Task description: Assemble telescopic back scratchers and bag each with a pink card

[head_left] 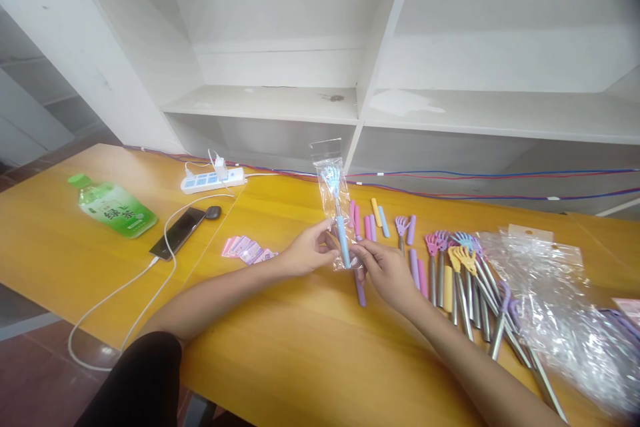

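A blue back scratcher (343, 240) with a claw-shaped head stands nearly upright inside a clear plastic bag (327, 153). My left hand (311, 250) is closed on the bag's left side, thumb and fingers by the blue handle. From the right, my right hand (383, 270) pinches the bag's lower edge near the handle's end. Loose purple, pink, yellow and blue handle sleeves (376, 212) lie behind and beside my right hand. Further right is a pile of back scratchers (465, 260) with metal rods and coloured claws. Small printed cards (246, 249) are fanned out beyond my left forearm.
Many clear plastic bags (555, 307) are heaped at the table's right. On the left are a green tea bottle (117, 207), a phone (179, 233) with a white cable, and a power strip (213, 180). White shelving (280, 103) and red and blue cables run behind the wooden table (285, 347).
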Demonstrator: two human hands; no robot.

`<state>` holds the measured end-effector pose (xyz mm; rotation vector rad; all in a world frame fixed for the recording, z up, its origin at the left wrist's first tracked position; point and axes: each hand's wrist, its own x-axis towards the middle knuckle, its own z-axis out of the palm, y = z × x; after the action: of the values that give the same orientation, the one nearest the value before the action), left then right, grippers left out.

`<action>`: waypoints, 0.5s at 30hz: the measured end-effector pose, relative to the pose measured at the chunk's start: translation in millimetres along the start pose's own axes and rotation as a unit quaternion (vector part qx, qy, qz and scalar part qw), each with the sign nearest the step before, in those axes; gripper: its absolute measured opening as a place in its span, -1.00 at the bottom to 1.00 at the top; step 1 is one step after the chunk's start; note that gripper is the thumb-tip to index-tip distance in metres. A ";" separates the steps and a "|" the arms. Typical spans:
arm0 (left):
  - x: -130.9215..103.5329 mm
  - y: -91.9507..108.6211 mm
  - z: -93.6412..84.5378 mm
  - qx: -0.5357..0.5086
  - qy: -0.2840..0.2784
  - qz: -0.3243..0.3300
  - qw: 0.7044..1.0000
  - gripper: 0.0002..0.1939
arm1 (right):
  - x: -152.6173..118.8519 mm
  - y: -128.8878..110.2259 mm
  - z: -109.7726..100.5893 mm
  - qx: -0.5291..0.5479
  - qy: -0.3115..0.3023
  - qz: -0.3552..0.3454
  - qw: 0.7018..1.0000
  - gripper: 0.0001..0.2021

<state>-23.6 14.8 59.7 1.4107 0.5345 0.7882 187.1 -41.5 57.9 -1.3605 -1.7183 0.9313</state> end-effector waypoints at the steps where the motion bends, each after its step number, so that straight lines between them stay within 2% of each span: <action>1: 0.0 1.1 -0.2 0.001 0.003 -0.002 1.000 -0.45 | 0.3 -0.3 -0.3 0.000 -0.005 0.000 1.000 -0.45; 9: 2.2 3.9 -3.1 0.008 0.024 -0.010 1.000 -0.38 | 3.2 4.0 -4.4 0.039 -0.042 -0.018 0.998 -0.55; 15: 2.5 1.2 -4.8 0.008 0.036 -0.014 0.999 -0.36 | 2.9 3.3 -6.2 0.140 -0.014 0.006 0.990 -0.57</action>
<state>-25.7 19.9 60.6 1.3914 0.6158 0.8165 193.5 -37.6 58.2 -1.1778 -1.5330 1.1551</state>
